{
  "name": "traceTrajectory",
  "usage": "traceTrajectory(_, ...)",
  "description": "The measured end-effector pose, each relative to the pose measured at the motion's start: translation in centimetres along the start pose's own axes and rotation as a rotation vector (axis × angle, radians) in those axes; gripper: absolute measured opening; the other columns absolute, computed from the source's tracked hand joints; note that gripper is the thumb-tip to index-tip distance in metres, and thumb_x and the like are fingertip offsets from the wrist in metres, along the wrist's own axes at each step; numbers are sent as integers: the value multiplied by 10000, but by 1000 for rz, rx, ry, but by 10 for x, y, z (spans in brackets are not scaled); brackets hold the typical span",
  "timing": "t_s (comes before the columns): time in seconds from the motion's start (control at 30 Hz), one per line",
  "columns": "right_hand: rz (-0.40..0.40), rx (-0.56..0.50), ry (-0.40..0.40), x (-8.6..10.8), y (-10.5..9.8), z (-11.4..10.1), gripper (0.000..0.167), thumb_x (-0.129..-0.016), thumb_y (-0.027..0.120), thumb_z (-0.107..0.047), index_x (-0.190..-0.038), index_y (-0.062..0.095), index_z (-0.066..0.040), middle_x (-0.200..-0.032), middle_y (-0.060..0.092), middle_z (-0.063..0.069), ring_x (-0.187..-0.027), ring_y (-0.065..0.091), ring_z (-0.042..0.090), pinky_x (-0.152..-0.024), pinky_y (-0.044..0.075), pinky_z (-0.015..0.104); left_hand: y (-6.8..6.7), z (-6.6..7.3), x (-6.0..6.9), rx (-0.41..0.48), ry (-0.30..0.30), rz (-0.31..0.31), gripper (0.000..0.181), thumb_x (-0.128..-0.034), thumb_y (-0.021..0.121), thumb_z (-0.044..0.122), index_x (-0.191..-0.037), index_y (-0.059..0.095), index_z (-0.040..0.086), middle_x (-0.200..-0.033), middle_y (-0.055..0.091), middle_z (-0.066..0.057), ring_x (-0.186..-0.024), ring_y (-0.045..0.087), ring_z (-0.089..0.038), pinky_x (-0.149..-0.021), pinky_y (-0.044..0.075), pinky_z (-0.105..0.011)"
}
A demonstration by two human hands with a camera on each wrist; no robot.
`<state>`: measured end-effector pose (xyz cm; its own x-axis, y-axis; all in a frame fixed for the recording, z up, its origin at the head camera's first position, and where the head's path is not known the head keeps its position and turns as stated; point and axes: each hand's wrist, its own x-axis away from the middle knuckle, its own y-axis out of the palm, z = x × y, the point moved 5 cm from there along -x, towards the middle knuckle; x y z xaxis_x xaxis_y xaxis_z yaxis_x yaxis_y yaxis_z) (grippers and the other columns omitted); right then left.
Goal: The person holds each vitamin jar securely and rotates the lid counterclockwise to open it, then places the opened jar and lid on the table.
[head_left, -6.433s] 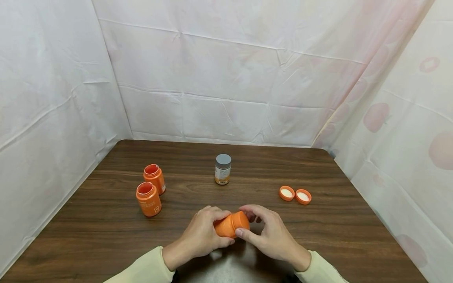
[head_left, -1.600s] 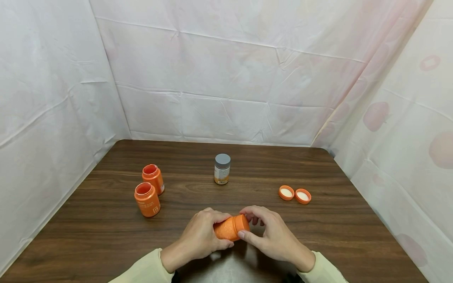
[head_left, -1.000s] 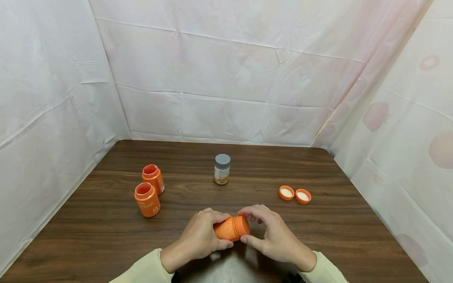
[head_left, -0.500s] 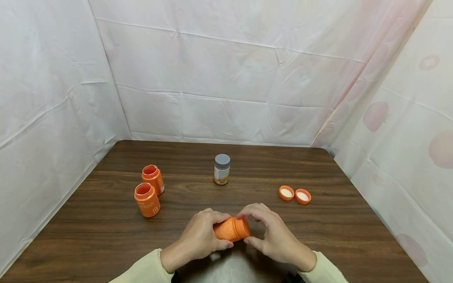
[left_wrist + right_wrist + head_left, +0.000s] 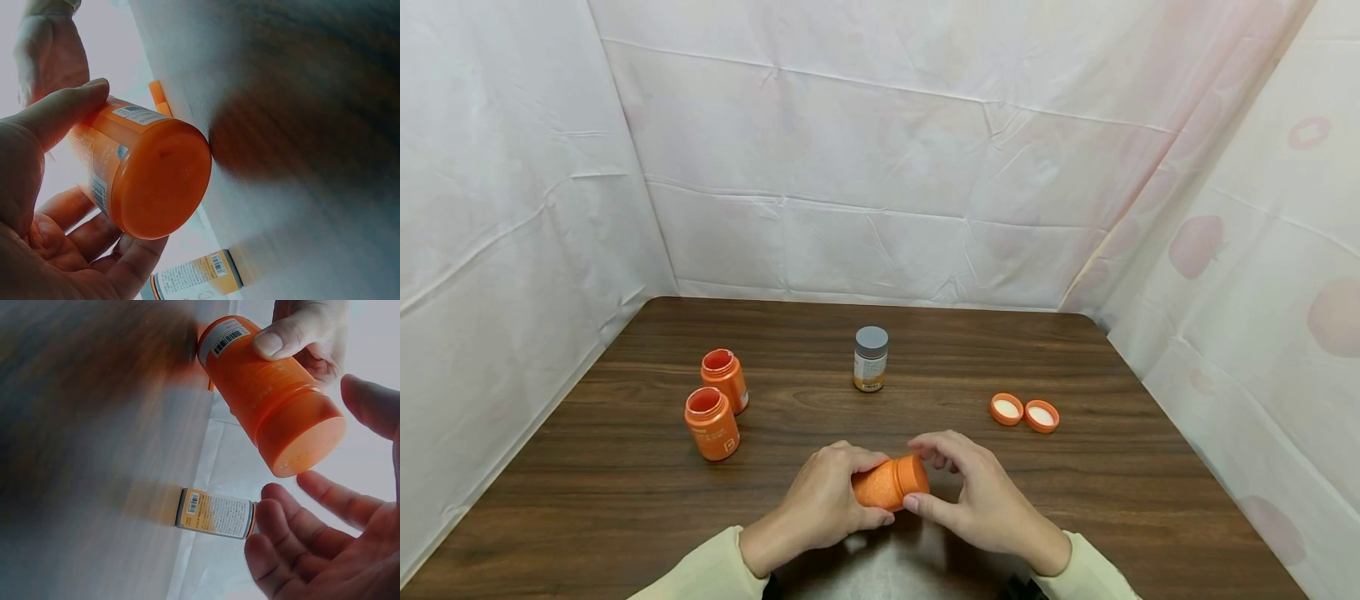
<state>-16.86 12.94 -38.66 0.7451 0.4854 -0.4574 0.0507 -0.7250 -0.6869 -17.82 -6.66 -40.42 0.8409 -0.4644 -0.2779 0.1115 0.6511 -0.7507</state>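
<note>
Bottle (image 5: 880,487) in left hand (image 5: 829,493), right hand (image 5: 981,500) loose by cap (image 5: 913,475), fingertips (image 5: 921,444) now shifted

four bottles (image 5: 878,487), two loose caps (image 5: 1007,409)

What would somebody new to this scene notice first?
The capped orange bottle likely draws the eye first, tilted in the left hand at the head view's lower middle, with the right hand beside its cap. Next come two open orange bottles standing left on the wooden table, and two upturned orange caps at right.
</note>
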Motion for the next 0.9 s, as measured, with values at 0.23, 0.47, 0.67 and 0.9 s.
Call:
traceTrajectory(0.23,-14,13,87,1,1,4,399,-888,799,-437,-1188,671,-208,-961,650,-116,-824,599,129,-713,513,307,0,0,0,5,-6,-5,490,-665,971,301,-1113,783,237,-1021,734,159,-852,564,-41,-716,465,-267)
traceTrajectory(0.47,-42,10,158,0,1,5,327,-913,757,-477,-1129,681,-243,-904,646,-90,-786,596,139,-682,511,307,-1,0,0,3,-5,-5,491,-664,972,295,-1114,784,235,-1014,733,161,-859,567,-40,-726,467,-274)
traceTrajectory(0.67,-63,-4,192,0,3,6,302,-915,759,-464,-1083,690,-223,-862,639,-107,-766,601,140,-676,512,308,0,0,0,-6,-10,-7,494,-659,973,302,-1112,785,240,-1008,732,162,-859,567,-41,-728,469,-277)
traceTrajectory(0.9,-70,-24,175,0,3,7,268,-917,765,-442,-1067,685,-235,-853,643,-132,-760,619,147,-669,515,311,-1,1,0,-3,-2,-8,484,-657,973,301,-1100,784,252,-998,728,174,-847,559,-38,-719,463,-274)
